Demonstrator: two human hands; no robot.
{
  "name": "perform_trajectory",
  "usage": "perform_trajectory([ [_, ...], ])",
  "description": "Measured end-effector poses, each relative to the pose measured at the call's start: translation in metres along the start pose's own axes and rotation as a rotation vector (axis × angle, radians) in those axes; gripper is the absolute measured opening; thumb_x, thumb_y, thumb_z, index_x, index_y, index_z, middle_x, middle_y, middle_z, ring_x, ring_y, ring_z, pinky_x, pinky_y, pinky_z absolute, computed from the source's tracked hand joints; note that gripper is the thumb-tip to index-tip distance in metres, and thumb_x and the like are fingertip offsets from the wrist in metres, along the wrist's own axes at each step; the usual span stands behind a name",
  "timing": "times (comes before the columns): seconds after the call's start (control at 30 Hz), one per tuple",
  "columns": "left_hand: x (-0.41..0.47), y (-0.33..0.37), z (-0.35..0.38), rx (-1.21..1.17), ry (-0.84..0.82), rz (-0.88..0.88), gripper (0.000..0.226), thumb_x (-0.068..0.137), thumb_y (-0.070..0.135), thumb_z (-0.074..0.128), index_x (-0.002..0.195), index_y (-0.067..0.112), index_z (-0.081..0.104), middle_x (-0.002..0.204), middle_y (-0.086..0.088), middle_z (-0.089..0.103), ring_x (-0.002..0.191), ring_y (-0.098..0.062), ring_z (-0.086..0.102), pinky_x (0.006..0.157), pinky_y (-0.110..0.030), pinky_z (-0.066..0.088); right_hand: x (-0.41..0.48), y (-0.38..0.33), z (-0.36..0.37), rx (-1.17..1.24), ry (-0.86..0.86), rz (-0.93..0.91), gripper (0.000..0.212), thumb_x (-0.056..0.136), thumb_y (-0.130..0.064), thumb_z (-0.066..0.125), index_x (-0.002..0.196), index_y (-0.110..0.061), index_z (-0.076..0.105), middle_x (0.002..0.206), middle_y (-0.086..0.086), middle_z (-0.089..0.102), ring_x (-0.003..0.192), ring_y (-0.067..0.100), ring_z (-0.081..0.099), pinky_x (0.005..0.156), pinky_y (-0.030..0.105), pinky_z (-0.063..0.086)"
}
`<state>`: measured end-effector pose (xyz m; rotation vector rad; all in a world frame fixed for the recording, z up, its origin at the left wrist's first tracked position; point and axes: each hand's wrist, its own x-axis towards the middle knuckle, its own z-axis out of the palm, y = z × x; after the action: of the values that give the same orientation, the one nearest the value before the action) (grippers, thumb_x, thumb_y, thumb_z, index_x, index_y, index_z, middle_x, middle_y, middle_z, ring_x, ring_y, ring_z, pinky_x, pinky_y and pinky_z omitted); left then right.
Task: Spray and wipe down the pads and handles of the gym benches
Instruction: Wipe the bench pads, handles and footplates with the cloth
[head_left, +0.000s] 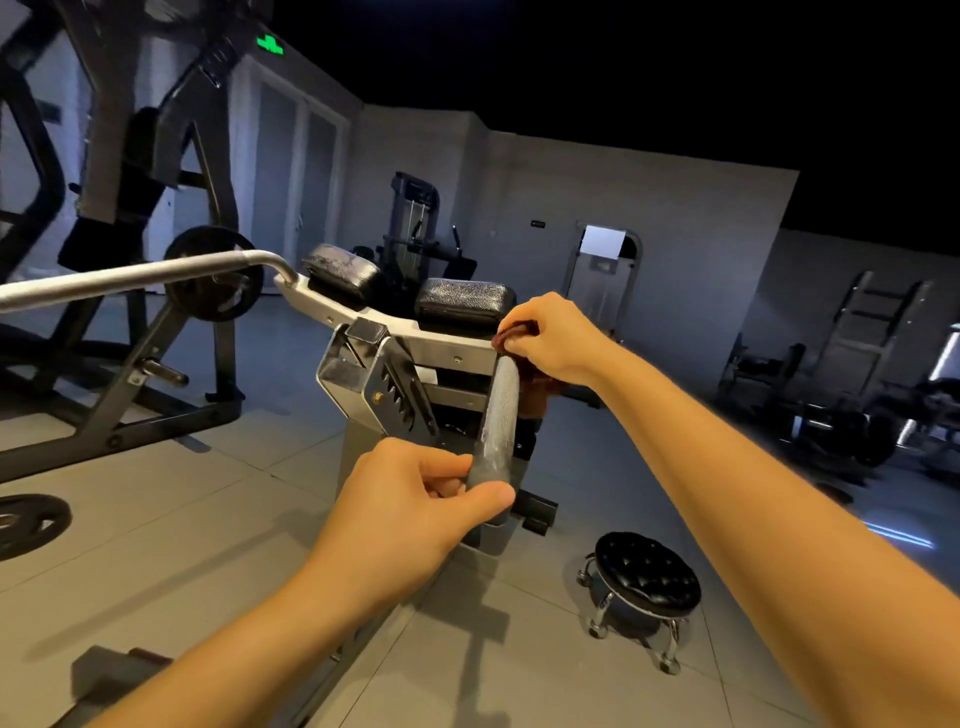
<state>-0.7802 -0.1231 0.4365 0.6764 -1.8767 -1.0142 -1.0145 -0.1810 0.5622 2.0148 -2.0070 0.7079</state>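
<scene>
at the right end of the machine's white frame arm (395, 332), the grey handle (500, 415) juts toward the person, its long axis running from the arm down to the near free tip. the left hand (410, 514) grips that tip, fingers (488, 501) curled round it. the right hand (553, 338) pinches a dark red cloth (511, 332) bunched at the handle's far end, just below a black pad (462, 301). the handle looks stiff, fixed and textured, perhaps slick when wet. the cloth looks soft and light, best wrapped round the handle and drawn along it.
</scene>
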Motion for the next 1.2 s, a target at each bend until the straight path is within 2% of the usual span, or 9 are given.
perform_trajectory([
  [0.1,0.0,0.001,-0.001,-0.006,0.009,0.019,0.042,0.066,0.067,0.072,0.072,0.026,0.07,0.085,-0.019,0.071,0.067,-0.022,0.064,0.082,-0.051,0.057,-0.068,-0.035,-0.015,0.01,-0.176,-0.19,0.014,0.095,-0.022,0.069,0.102,-0.03,0.079,0.099,-0.01,0.066,0.094,0.007,0.061,0.08,0.02,0.048],
  [0.23,0.003,-0.003,-0.002,-0.037,-0.039,0.044,0.058,0.071,0.063,0.07,0.077,0.006,0.075,0.07,-0.021,0.064,0.058,-0.019,0.054,0.064,-0.049,0.051,-0.107,-0.057,-0.023,0.026,-0.318,-0.305,0.014,0.097,-0.027,0.067,0.108,-0.029,0.076,0.102,-0.011,0.063,0.096,0.008,0.061,0.082,0.02,0.051],
  [0.37,0.006,-0.01,-0.001,-0.036,-0.014,0.014,0.03,0.077,0.048,0.084,0.083,0.019,0.081,0.088,-0.016,0.075,0.089,-0.03,0.073,0.086,-0.041,0.061,-0.05,-0.028,-0.024,-0.086,-0.202,-0.219,0.016,0.096,-0.023,0.069,0.108,-0.027,0.079,0.098,-0.015,0.065,0.092,0.004,0.06,0.083,0.022,0.047],
  [0.5,0.006,-0.01,-0.001,-0.039,-0.022,0.004,0.017,0.077,0.043,0.085,0.086,0.028,0.081,0.086,-0.009,0.077,0.085,-0.017,0.074,0.088,-0.025,0.056,0.029,0.013,-0.011,-0.134,-0.049,-0.007,0.017,0.098,-0.016,0.066,0.109,-0.017,0.079,0.095,-0.008,0.068,0.096,0.016,0.065,0.082,0.027,0.049],
  [0.6,0.007,-0.008,-0.003,-0.034,-0.022,0.005,0.011,0.078,0.042,0.084,0.08,0.033,0.079,0.088,-0.012,0.077,0.087,-0.02,0.074,0.086,-0.025,0.057,0.046,0.018,0.004,-0.142,0.022,0.074,0.019,0.1,-0.016,0.061,0.11,-0.014,0.077,0.103,0.003,0.069,0.098,0.024,0.064,0.079,0.029,0.048],
  [0.73,0.005,-0.007,-0.002,-0.063,0.003,0.03,0.017,0.077,0.047,0.085,0.081,0.033,0.077,0.087,-0.01,0.077,0.086,-0.019,0.074,0.086,-0.034,0.059,-0.016,-0.004,0.001,0.038,0.022,-0.012,0.016,0.098,-0.014,0.065,0.105,-0.016,0.079,0.093,-0.009,0.065,0.09,0.011,0.061,0.082,0.026,0.048],
  [0.83,0.004,-0.009,-0.001,-0.063,-0.002,0.079,0.052,0.073,0.061,0.077,0.085,0.011,0.079,0.079,-0.018,0.072,0.072,-0.026,0.068,0.081,-0.054,0.055,-0.085,-0.032,-0.008,0.189,-0.111,-0.154,0.014,0.095,-0.015,0.069,0.101,-0.022,0.079,0.093,-0.012,0.07,0.091,0.006,0.065,0.081,0.018,0.049],
  [0.9,0.003,-0.01,-0.001,-0.084,-0.007,0.101,0.054,0.072,0.062,0.073,0.088,0.01,0.079,0.076,-0.017,0.072,0.072,-0.037,0.066,0.077,-0.059,0.055,-0.11,-0.041,-0.013,0.241,-0.204,-0.245,0.014,0.095,-0.015,0.07,0.103,-0.021,0.079,0.096,-0.01,0.07,0.094,0.011,0.066,0.084,0.023,0.052],
  [1.2,0.007,-0.014,-0.001,-0.101,-0.011,0.044,0.055,0.058,0.071,0.074,0.084,0.022,0.08,0.083,-0.01,0.076,0.09,-0.03,0.072,0.083,-0.049,0.058,-0.017,-0.011,-0.006,0.05,-0.062,-0.136,0.011,0.093,-0.026,0.073,0.099,-0.02,0.08,0.091,-0.009,0.069,0.088,0.009,0.064,0.081,0.028,0.051],
])
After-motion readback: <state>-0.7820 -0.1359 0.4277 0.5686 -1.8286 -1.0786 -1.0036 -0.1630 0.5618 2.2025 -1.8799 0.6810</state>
